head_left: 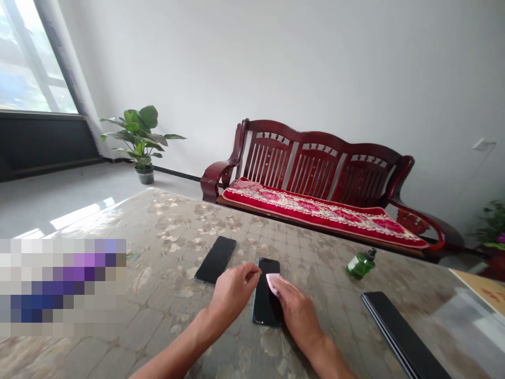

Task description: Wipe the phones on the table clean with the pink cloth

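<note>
A black smartphone (266, 305) lies face up on the patterned tablecloth between my hands. My right hand (298, 310) is closed on a folded pale pink cloth (272, 283), which is against the phone's screen. At the phone's upper left edge is my left hand (235, 287), its fingers curled and thumb and forefinger close together; whether anything is pinched there cannot be made out. Another dark smartphone (216, 260) lies just beyond my left hand, screen up.
On the right stand a green pump bottle (360, 265) and a long black flat object (398, 331), near a plastic sheet (469, 316). The table (158, 295) reaches toward a red wooden bench (311, 163). A potted plant (144, 173) stands by the wall. The left side is partly pixelated.
</note>
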A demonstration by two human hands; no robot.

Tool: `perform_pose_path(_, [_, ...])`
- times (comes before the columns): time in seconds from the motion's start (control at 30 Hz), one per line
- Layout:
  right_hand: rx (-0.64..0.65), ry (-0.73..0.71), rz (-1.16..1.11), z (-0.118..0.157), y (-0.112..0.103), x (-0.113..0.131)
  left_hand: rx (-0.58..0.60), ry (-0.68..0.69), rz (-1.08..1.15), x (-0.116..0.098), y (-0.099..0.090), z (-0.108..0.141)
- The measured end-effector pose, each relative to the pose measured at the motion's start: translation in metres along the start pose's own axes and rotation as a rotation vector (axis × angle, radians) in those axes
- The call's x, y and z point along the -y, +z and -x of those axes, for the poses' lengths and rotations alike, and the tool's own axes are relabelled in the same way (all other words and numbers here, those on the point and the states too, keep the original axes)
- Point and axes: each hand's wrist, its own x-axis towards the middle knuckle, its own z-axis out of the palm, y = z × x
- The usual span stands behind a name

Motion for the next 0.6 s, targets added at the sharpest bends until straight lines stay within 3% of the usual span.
perform_pose_path(0.13, [0.08, -0.172, 0.123, 0.016, 0.004, 0.001, 0.167, 0.06, -0.283, -0.004, -0.012, -0.001])
perform_pose_path(0.27, [0.082, -0.259, 0.203, 0.021, 0.003, -0.001, 0.288, 0.16, -0.299, -0.004, -0.013, 0.009])
perform_pose_path(0.4, [0.083, -0.29, 0.258, 0.024, 0.005, -0.002, 0.313, 0.416, -0.276, 0.003, 0.005, 0.037])
perform_pose_path(0.6, [0.111, -0.201, 0.318, 0.004, 0.014, -0.008, 0.286, 0.507, -0.397, 0.028, 0.039, 0.063])
